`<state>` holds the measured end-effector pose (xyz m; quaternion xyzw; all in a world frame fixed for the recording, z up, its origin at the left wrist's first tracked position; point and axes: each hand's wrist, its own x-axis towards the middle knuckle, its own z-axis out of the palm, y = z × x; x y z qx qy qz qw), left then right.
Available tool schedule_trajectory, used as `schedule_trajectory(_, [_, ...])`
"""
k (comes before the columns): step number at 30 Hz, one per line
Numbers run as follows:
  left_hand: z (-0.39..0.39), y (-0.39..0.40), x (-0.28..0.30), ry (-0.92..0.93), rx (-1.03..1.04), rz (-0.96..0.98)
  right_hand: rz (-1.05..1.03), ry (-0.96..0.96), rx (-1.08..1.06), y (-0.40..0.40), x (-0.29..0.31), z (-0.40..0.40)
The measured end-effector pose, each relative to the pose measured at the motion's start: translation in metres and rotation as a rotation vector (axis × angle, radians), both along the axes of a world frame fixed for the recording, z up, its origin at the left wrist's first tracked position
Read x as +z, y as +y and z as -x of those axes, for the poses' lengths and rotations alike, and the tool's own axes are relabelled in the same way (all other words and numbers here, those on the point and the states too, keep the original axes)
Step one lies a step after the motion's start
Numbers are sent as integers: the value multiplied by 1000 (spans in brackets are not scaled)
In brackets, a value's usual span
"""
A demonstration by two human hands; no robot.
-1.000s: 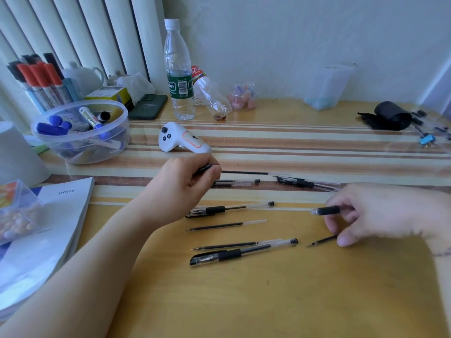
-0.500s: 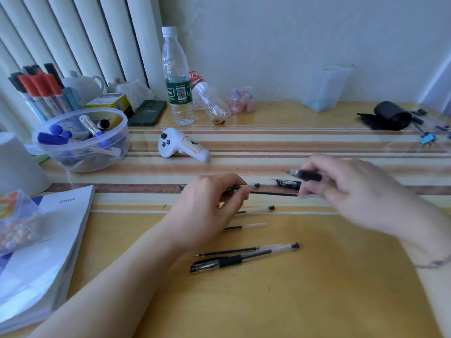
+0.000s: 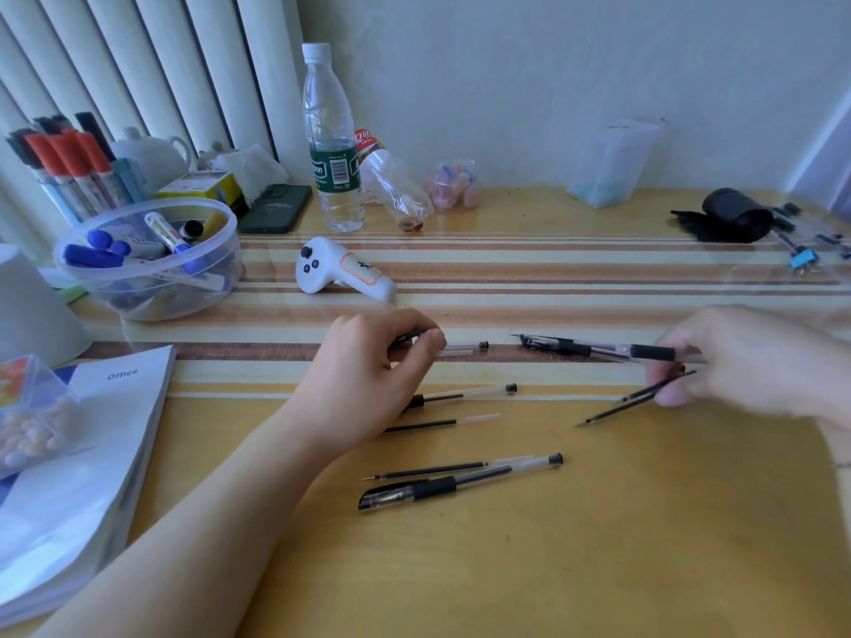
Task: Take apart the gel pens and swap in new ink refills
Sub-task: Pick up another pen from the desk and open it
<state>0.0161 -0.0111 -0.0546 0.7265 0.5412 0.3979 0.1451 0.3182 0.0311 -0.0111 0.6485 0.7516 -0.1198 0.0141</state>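
My left hand [image 3: 368, 361] pinches the front end of a clear gel pen [image 3: 460, 349] lying on the brown stripe of the desk. My right hand [image 3: 746, 361], blurred, grips a clear pen barrel with a black grip [image 3: 651, 352]. A dark ink refill [image 3: 631, 402] slants out from under its fingers; I cannot tell whether it is held. A capped pen [image 3: 562, 346] lies between the hands. Nearer me lie another pen [image 3: 465, 392], a loose refill [image 3: 437, 424], a second refill [image 3: 428, 474] and a capped black pen [image 3: 437, 488].
A white controller [image 3: 340, 274], a water bottle [image 3: 332, 145] and a crushed bottle [image 3: 396, 186] stand behind the pens. A clear tub of markers [image 3: 147, 255] and an Office book [image 3: 83, 453] sit left. A black roll [image 3: 732, 216] lies far right.
My right hand has swung back to the right and down with the black-grip barrel, coming over the slanted refill. My left hand has stayed on its pen at the brown stripe.
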Motion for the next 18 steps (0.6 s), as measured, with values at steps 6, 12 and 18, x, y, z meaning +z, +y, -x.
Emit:
schedule_trajectory(6, [-3, -2, 0, 27, -99, 15, -25, 65, -5, -1, -2, 2])
schedule_trajectory(12, [-6, -3, 1, -195, -227, 122, -192, 537, 194, -27, 14, 44])
schedule_trajectory(18, [-5, -3, 3, -298, -312, 100, -182, 445, 318, -34, 6, 62])
